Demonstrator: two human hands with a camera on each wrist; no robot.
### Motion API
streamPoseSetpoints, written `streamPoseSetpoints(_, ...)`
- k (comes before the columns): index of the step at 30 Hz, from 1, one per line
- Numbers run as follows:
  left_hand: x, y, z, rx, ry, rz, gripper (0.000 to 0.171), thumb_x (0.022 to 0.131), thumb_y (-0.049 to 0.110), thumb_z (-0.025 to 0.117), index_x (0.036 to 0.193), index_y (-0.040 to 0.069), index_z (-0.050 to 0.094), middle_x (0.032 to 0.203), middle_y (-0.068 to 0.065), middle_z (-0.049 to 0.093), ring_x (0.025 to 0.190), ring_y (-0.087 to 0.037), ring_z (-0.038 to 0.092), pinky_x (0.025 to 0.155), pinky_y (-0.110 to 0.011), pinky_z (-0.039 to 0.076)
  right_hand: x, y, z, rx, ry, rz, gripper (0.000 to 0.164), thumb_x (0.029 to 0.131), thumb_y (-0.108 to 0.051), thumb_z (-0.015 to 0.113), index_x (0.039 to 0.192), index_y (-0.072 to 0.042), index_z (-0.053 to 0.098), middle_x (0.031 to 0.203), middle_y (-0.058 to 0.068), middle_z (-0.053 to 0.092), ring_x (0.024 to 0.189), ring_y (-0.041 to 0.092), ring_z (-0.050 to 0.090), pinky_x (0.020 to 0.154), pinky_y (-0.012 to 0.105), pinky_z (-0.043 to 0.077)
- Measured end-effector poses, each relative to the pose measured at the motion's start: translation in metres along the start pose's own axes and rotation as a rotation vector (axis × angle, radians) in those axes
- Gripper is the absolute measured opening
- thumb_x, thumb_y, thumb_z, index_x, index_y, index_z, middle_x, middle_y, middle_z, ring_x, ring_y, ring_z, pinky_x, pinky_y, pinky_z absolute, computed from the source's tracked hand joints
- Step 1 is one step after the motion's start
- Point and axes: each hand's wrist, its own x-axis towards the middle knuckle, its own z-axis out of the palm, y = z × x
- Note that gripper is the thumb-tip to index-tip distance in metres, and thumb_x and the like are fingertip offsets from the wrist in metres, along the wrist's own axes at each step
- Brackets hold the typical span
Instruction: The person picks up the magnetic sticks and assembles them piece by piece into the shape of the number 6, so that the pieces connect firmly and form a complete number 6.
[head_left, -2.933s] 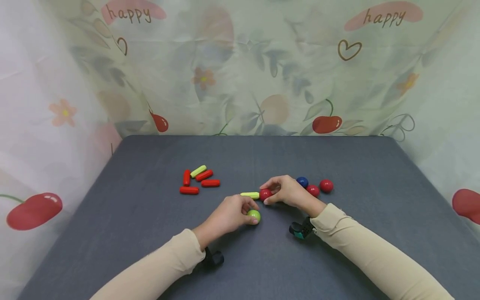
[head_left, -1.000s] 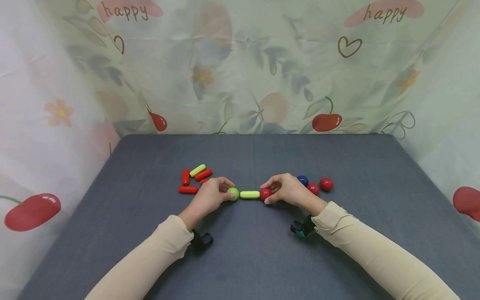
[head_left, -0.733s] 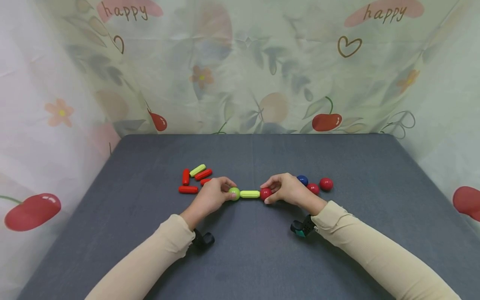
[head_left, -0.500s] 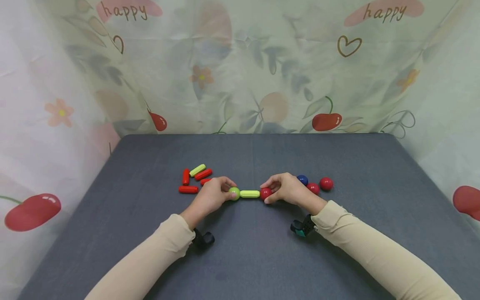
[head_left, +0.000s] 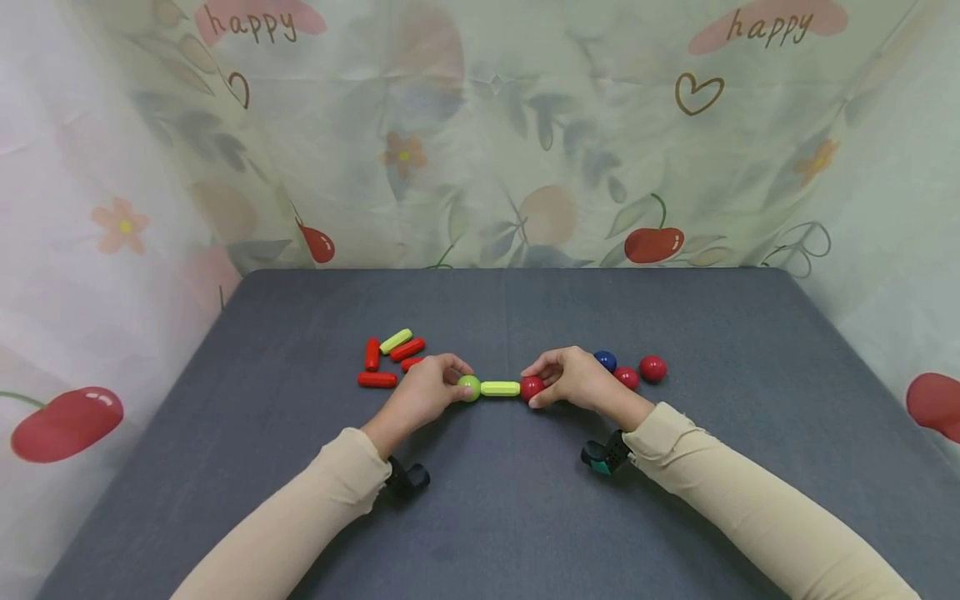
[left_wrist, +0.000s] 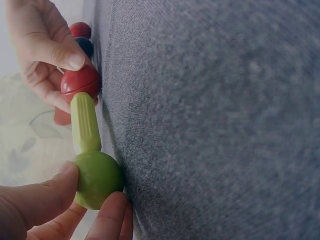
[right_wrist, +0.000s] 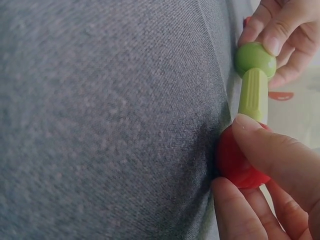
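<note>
A ridged yellow-green rod (head_left: 500, 389) lies lengthwise between two balls, one against each end. My left hand (head_left: 429, 387) pinches the green ball (left_wrist: 100, 179) at the rod's left end between thumb and fingers. At the other end the red ball (right_wrist: 239, 159) is gripped by my right hand (head_left: 577, 379), its thumb on the near side. Both wrist views show the ball, rod and ball in one straight line, close against the grey cloth. Fingers partly cover each ball.
Left of my left hand lie several red rods (head_left: 377, 380) and one yellow-green rod (head_left: 396, 341). A blue ball (head_left: 605, 361) and two red balls (head_left: 653, 369) sit behind my right wrist. A floral curtain (head_left: 480, 167) stands behind the grey table (head_left: 487, 517).
My left hand has carried the green ball left and away from me, then brought it right against the rod's left end. The right hand stays on the red ball. The last half second shows no movement.
</note>
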Motion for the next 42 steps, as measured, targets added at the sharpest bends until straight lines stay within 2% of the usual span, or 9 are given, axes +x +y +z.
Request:
streamPoseSetpoints(14, 0.001, -0.001, -0.002, 0.018, -0.038, -0.017, 0.029, 0.087, 0.022, 0.073, 0.114, 0.018, 0.065, 0.110, -0.006, 0.065, 0.090, -0.017, 0.062, 0.073, -0.031, 0.051, -0.001, 0.004, 0.001, 0.016, -0.007, -0.020, 0.036, 0.074, -0.009, 0.084, 0.108, -0.007, 0.072, 0.103, 0.008, 0.072, 0.091, 0.015, 0.066, 0.082, 0.031, 0.055)
streamPoseSetpoints(19, -0.001, -0.001, -0.017, -0.002, -0.075, 0.018, 0.036, 0.088, 0.022, 0.073, 0.122, 0.014, 0.064, 0.110, -0.008, 0.067, 0.086, -0.018, 0.066, 0.071, -0.030, 0.052, 0.000, 0.003, 0.001, 0.015, -0.017, -0.020, 0.036, 0.074, -0.009, 0.084, 0.108, -0.007, 0.072, 0.103, 0.007, 0.072, 0.091, 0.015, 0.066, 0.082, 0.031, 0.055)
streamPoseSetpoints(23, -0.003, -0.001, -0.041, -0.038, -0.036, 0.050, 0.036, 0.092, 0.019, 0.067, 0.126, 0.010, 0.061, 0.113, -0.012, 0.067, 0.092, -0.025, 0.067, 0.077, -0.033, 0.053, 0.000, 0.002, -0.001, 0.014, -0.017, -0.022, 0.036, 0.074, -0.009, 0.084, 0.108, -0.007, 0.072, 0.103, 0.008, 0.072, 0.091, 0.016, 0.065, 0.082, 0.031, 0.055)
streamPoseSetpoints(28, -0.001, -0.008, -0.073, -0.119, 0.051, -0.019, 0.037, 0.096, 0.023, 0.062, 0.131, 0.012, 0.057, 0.125, -0.013, 0.060, 0.106, -0.031, 0.063, 0.090, -0.042, 0.050, 0.000, 0.001, -0.002, 0.015, -0.018, -0.010, 0.036, 0.074, -0.009, 0.084, 0.107, -0.008, 0.072, 0.104, 0.008, 0.072, 0.092, 0.016, 0.065, 0.083, 0.032, 0.055)
streamPoseSetpoints(33, 0.008, -0.026, -0.096, -0.199, 0.107, -0.077, 0.039, 0.098, 0.023, 0.057, 0.134, 0.009, 0.053, 0.132, -0.016, 0.054, 0.114, -0.034, 0.058, 0.098, -0.046, 0.047, 0.000, 0.002, -0.001, 0.018, -0.017, -0.009, 0.035, 0.074, -0.008, 0.084, 0.107, -0.008, 0.072, 0.104, 0.007, 0.072, 0.092, 0.016, 0.065, 0.082, 0.031, 0.055)
streamPoseSetpoints(38, 0.018, -0.046, -0.104, -0.193, 0.168, -0.162, 0.041, 0.097, 0.019, 0.058, 0.135, 0.004, 0.052, 0.135, -0.019, 0.052, 0.113, -0.033, 0.058, 0.099, -0.044, 0.048, 0.001, 0.003, -0.001, 0.017, -0.016, -0.008, 0.036, 0.074, -0.009, 0.084, 0.107, -0.009, 0.072, 0.105, 0.007, 0.072, 0.094, 0.016, 0.065, 0.083, 0.031, 0.055)
streamPoseSetpoints(42, 0.027, -0.059, -0.105, -0.155, 0.162, -0.242, 0.047, 0.093, 0.016, 0.065, 0.136, 0.004, 0.051, 0.136, -0.020, 0.049, 0.109, -0.030, 0.058, 0.094, -0.039, 0.051, 0.001, 0.003, -0.001, 0.016, -0.013, -0.007, 0.036, 0.074, -0.009, 0.084, 0.107, -0.009, 0.072, 0.106, 0.007, 0.071, 0.094, 0.017, 0.065, 0.083, 0.032, 0.055)
